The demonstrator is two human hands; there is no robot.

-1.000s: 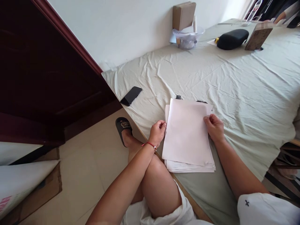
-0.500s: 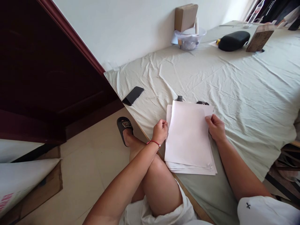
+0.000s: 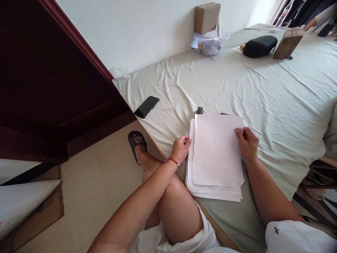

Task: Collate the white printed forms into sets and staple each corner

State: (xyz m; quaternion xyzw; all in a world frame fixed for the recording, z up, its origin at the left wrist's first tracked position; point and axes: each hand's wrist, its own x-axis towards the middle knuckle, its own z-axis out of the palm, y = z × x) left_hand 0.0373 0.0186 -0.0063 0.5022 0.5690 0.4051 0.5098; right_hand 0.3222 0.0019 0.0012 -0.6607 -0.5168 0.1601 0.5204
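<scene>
A stack of white paper (image 3: 214, 197) lies on the cloth near the table's front edge, its sheets unevenly lined up. The top sheet of paper (image 3: 217, 151) is blank and sits shifted to the right of the sheets below. My right hand (image 3: 248, 142) pinches this sheet at its upper right edge, thumb on top. My left hand (image 3: 181, 148), with a red string bracelet at the wrist, is closed with its fingertips at the left edge of the lower sheets. Behind the stack, a small black object (image 3: 200, 110) shows, and another dark thing is mostly hidden.
A black phone-like device (image 3: 147, 106) lies at the table's left edge. Farther back are a clear plastic tub (image 3: 212, 47), a cardboard box (image 3: 207, 17), a black case (image 3: 260, 46) and a tilted brown block (image 3: 287, 45). Another person's arm (image 3: 317, 21) shows at the far right.
The top sheet has moved right with my right hand, uncovering more of the sheets beneath at the left. My left hand has stayed by the left edge.
</scene>
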